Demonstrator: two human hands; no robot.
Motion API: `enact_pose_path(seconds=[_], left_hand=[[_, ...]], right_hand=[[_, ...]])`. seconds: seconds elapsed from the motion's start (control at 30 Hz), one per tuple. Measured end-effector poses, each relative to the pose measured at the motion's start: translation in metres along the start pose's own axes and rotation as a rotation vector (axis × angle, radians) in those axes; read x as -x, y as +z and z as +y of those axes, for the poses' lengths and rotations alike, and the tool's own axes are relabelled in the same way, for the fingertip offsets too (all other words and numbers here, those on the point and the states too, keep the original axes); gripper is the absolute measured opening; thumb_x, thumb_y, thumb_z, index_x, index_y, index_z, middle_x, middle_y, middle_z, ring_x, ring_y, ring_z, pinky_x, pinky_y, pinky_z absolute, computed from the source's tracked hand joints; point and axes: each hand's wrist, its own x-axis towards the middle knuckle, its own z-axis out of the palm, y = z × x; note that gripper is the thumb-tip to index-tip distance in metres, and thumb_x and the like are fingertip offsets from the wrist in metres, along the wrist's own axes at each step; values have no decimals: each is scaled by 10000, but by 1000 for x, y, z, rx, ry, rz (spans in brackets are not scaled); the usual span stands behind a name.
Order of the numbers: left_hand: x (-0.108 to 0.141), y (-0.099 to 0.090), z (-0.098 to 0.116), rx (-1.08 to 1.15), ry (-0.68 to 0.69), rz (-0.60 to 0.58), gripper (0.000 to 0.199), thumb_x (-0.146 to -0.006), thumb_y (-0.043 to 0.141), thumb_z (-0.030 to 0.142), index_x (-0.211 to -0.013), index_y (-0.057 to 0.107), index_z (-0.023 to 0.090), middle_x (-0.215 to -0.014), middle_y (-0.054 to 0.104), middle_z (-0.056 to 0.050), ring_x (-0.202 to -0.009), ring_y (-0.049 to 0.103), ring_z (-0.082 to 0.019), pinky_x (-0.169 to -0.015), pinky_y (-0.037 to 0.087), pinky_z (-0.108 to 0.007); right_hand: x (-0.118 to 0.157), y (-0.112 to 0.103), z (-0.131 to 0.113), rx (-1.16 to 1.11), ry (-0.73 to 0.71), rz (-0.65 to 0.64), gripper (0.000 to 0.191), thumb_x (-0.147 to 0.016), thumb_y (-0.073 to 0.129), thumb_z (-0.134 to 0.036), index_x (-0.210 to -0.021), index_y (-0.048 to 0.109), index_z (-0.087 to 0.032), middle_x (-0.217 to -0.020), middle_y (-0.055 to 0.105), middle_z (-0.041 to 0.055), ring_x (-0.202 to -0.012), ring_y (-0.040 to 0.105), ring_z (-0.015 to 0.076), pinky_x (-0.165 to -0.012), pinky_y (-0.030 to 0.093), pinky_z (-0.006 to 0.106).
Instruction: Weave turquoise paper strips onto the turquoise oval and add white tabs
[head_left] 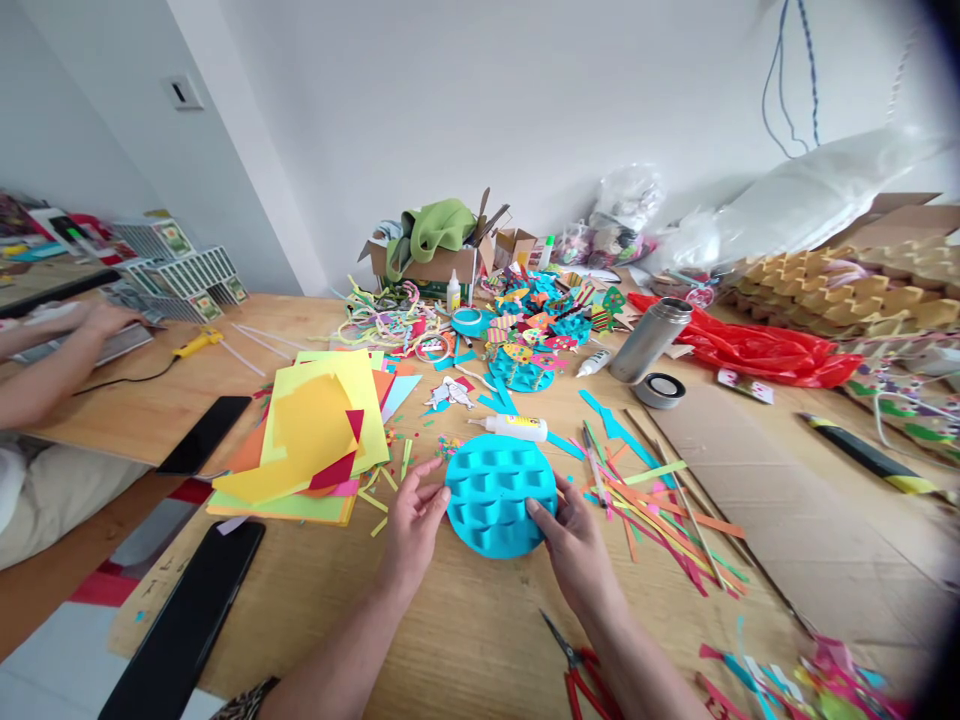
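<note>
A round blue paper disc with rows of raised paper loops is held level above the table, between my two hands. At its left edge, my left hand grips the rim between thumb and fingers. My right hand holds the right side, with the thumb lying over the top among the loops. Just beyond the disc lies a white glue bottle on its side. Red-handled scissors rest near my right forearm, their tips pointing away from me.
Coloured paper sheets are piled at left, near two black phones. Paper strips, a steel flask and a cardboard sheet lie at right. Finished fish crafts stand behind. Another person's hand works at far left.
</note>
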Motion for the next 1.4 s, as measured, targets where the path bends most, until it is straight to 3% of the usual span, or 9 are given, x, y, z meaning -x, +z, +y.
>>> enact_pose_path(seconds=[0.2, 0.37, 0.6, 0.7, 0.8, 0.93, 1.07, 1.2, 1.4], left_hand=[[1, 1, 0, 11, -5, 14, 544, -739, 739, 395, -1202, 570, 167, -887, 755, -95, -842, 709, -243, -747, 533, -318], [-5, -4, -1, 43, -10, 74, 604, -701, 768, 386, -1221, 564, 157, -821, 751, -74, -748, 700, -218, -675, 534, -295], [-10, -6, 6, 129, -76, 141, 659, -629, 811, 384, -1194, 563, 153, -773, 743, -60, -679, 679, -205, -582, 522, -277], [-10, -6, 6, 146, -93, 136, 663, -630, 807, 377, -1198, 551, 154, -779, 742, -56, -661, 666, -191, -573, 517, -274], [-10, -7, 4, 93, -119, 107, 662, -654, 775, 401, -1224, 534, 164, -758, 728, -34, -637, 650, -177, -560, 504, -267], [-8, -7, 2, -18, -171, -5, 579, -680, 740, 381, -1191, 577, 161, -726, 710, -30, -623, 638, -169, -548, 476, -250], [-5, -6, -4, -142, -194, -120, 474, -704, 713, 300, -1147, 610, 166, -706, 696, -19, -631, 628, -163, -524, 444, -228], [-3, -7, -8, -271, -161, -190, 431, -734, 668, 227, -1155, 597, 173, -656, 672, 15, -603, 605, -150, -550, 441, -235], [0, -5, -6, -501, 13, -167, 475, -815, 555, 157, -1284, 500, 207, -939, 723, -46, -859, 668, -182, -794, 495, -300]], right_hand=[[1, 0, -2, 4, 14, 1, 578, -675, 785, -464, -1153, 559, -230, -1098, 701, 90, -1003, 655, 279, -875, 509, 444], [0, -4, -11, 28, 89, -7, 758, -703, 768, -478, -1345, 436, -250, -996, 724, 58, -946, 663, 256, -840, 513, 413], [-6, -15, -15, -5, 93, 12, 512, -757, 703, -522, -1165, 591, -233, -920, 716, 42, -805, 668, 212, -746, 529, 373], [-7, -16, -17, -2, 110, -8, 494, -734, 726, -515, -1111, 611, -218, -875, 715, 45, -762, 672, 213, -723, 533, 380], [-9, -20, -21, 34, 79, 31, 520, -701, 758, -508, -1095, 605, -206, -849, 713, 51, -745, 672, 214, -710, 540, 380], [-13, -34, -30, 87, -33, 193, 508, -680, 772, -506, -1061, 622, -206, -882, 704, 59, -765, 668, 206, -687, 550, 354], [-12, -47, -44, 97, -133, 278, 465, -689, 770, -499, -1014, 639, -195, -763, 683, 23, -660, 634, 153, -633, 541, 294], [-6, -50, -53, 80, -188, 291, 378, -682, 779, -500, -789, 611, -179, -609, 617, -22, -567, 567, 98, -547, 480, 195], [-1, -44, -56, 162, -152, 204, 391, -708, 748, -532, -711, 579, -179, -554, 594, -18, -540, 521, 92, -528, 446, 181]])
